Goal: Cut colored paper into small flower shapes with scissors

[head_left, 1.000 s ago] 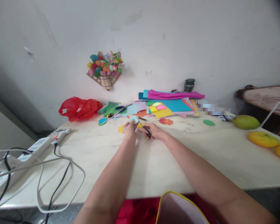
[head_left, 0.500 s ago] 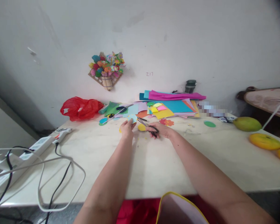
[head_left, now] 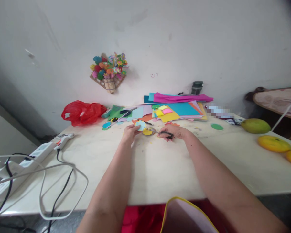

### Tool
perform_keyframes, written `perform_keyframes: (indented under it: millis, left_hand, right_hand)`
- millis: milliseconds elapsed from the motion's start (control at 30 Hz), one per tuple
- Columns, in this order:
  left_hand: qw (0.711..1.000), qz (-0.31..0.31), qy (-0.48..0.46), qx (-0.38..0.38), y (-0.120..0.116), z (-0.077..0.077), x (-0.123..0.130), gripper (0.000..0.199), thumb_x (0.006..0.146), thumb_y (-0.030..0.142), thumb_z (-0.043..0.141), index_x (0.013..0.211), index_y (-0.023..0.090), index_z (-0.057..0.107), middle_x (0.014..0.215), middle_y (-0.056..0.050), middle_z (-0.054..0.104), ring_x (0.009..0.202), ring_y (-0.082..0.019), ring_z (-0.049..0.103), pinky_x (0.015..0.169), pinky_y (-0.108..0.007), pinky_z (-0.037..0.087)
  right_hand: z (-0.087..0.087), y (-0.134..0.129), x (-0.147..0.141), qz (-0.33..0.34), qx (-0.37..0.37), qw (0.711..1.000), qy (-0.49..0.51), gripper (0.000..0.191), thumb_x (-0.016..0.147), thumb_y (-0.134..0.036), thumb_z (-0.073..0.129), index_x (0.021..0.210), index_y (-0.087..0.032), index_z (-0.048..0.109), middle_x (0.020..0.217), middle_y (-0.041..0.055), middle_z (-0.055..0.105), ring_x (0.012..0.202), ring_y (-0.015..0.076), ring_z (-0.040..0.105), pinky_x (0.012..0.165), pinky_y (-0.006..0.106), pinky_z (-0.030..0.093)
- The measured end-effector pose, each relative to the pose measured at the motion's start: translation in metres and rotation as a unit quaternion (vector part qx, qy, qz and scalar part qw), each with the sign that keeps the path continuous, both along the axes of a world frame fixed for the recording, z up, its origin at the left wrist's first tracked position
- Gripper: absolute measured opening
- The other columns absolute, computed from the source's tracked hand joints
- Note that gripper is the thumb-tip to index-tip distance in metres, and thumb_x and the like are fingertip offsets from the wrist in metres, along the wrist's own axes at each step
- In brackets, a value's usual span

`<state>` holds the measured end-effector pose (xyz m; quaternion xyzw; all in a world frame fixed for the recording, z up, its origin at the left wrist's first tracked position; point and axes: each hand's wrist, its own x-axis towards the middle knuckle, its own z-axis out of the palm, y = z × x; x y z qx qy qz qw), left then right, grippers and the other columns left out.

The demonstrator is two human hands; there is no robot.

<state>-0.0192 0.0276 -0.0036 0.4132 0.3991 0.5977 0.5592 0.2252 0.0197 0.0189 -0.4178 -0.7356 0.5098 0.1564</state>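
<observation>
My left hand [head_left: 131,133] pinches a light blue paper disc [head_left: 141,125] by its left side, a little above the table. The fingers of my right hand [head_left: 172,132] are wrapped round the black handles of a pair of scissors [head_left: 155,130]. The blades point left and reach the right edge of the blue disc. Below them a yellow paper disc [head_left: 147,132] lies on the table, partly covered by the blades. Behind my right hand lies a red-orange paper flower [head_left: 172,124], partly hidden.
Coloured paper sheets [head_left: 188,109] and a second pair of scissors [head_left: 126,112] lie at the back. A red plastic bag [head_left: 82,112] and power strips [head_left: 36,157] with cables are on the left. Mangoes [head_left: 274,143] and a green disc [head_left: 217,126] lie on the right.
My right hand has moved right with the scissors, whose blades now point more level to the left. The blue disc has shifted slightly right and shows more of its face.
</observation>
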Motion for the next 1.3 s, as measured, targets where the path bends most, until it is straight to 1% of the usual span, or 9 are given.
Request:
perform_keyframes:
  millis: [133,267,467,667,767,900,1033,1133,1300]
  left_hand:
    - [0.999,-0.021,0.026,-0.006,-0.0015,0.0009,-0.0007,0.017,0.056,0.017,0.078,0.066,0.009,0.066,0.070,-0.007,0.069,0.065,-0.017,0.065,0.068,-0.031,0.055]
    - [0.998,-0.049,0.038,-0.019,-0.0036,0.0029,-0.0003,0.012,0.058,0.014,0.075,0.064,0.009,0.066,0.068,-0.008,0.069,0.063,-0.017,0.065,0.064,-0.030,0.055]
    - [0.995,-0.085,0.037,-0.041,-0.0046,0.0041,-0.0024,0.010,0.061,0.010,0.073,0.069,0.008,0.068,0.073,-0.009,0.071,0.067,-0.019,0.068,0.062,-0.030,0.056]
    - [0.993,-0.094,0.043,-0.059,-0.0072,0.0079,-0.0019,0.010,0.059,0.009,0.072,0.067,0.009,0.067,0.076,-0.011,0.072,0.067,-0.020,0.068,0.061,-0.029,0.056]
    - [0.991,-0.101,0.056,-0.063,-0.0073,0.0081,-0.0020,0.009,0.059,0.009,0.072,0.067,0.009,0.067,0.072,-0.010,0.071,0.062,-0.019,0.067,0.058,-0.027,0.055]
    - [0.990,-0.109,0.064,-0.062,-0.0061,0.0058,-0.0029,0.009,0.058,0.010,0.072,0.066,0.010,0.068,0.068,-0.009,0.070,0.059,-0.018,0.066,0.057,-0.026,0.053]
    - [0.989,-0.120,0.071,-0.057,-0.0059,0.0047,-0.0026,0.012,0.057,0.012,0.074,0.068,0.010,0.069,0.068,-0.010,0.070,0.059,-0.018,0.065,0.056,-0.026,0.052]
    - [0.989,-0.116,0.073,-0.058,-0.0064,0.0052,-0.0019,0.014,0.055,0.012,0.075,0.068,0.009,0.069,0.068,-0.010,0.070,0.058,-0.018,0.065,0.057,-0.026,0.052]
    - [0.989,-0.118,0.075,-0.057,-0.0058,0.0046,-0.0017,0.014,0.055,0.013,0.075,0.066,0.009,0.069,0.069,-0.011,0.071,0.059,-0.018,0.065,0.057,-0.027,0.052]
  right_hand:
    - [0.0018,-0.0017,0.0018,0.013,0.010,1.000,-0.009,0.041,0.068,-0.049,0.070,0.085,-0.013,0.066,0.052,-0.0015,0.057,0.041,0.0065,0.047,0.037,0.018,0.030]
    - [0.0049,-0.0039,0.0027,0.021,0.008,1.000,-0.018,0.042,0.065,-0.049,0.071,0.087,-0.014,0.067,0.052,-0.0014,0.058,0.043,0.0069,0.049,0.037,0.017,0.029]
    - [0.0063,-0.0029,0.0037,0.037,0.004,0.999,-0.039,0.043,0.063,-0.051,0.072,0.086,-0.014,0.068,0.052,-0.0016,0.059,0.042,0.0072,0.049,0.038,0.018,0.029]
    - [0.0057,-0.0010,0.0048,0.058,0.008,0.997,-0.055,0.044,0.063,-0.050,0.072,0.089,-0.015,0.069,0.053,-0.0013,0.060,0.045,0.0080,0.051,0.041,0.019,0.031]
    - [0.0059,-0.0007,0.0041,0.061,0.003,0.996,-0.059,0.045,0.063,-0.048,0.073,0.090,-0.014,0.069,0.054,-0.0004,0.060,0.047,0.0083,0.052,0.042,0.019,0.033]
    - [0.0058,-0.0008,0.0027,0.063,0.002,0.996,-0.059,0.044,0.063,-0.048,0.073,0.090,-0.013,0.070,0.053,-0.0003,0.059,0.046,0.0081,0.051,0.042,0.019,0.033]
    - [0.0056,-0.0013,0.0013,0.059,0.000,0.996,-0.063,0.043,0.062,-0.049,0.074,0.088,-0.015,0.070,0.053,-0.0008,0.060,0.045,0.0084,0.051,0.042,0.019,0.033]
    - [0.0056,-0.0018,0.0003,0.052,-0.001,0.996,-0.066,0.042,0.061,-0.049,0.074,0.086,-0.016,0.070,0.052,-0.0012,0.060,0.045,0.0083,0.051,0.042,0.019,0.033]
    - [0.0051,-0.0022,-0.0009,0.052,0.000,0.997,-0.060,0.042,0.061,-0.049,0.074,0.086,-0.016,0.070,0.051,-0.0016,0.059,0.045,0.0084,0.051,0.042,0.020,0.033]
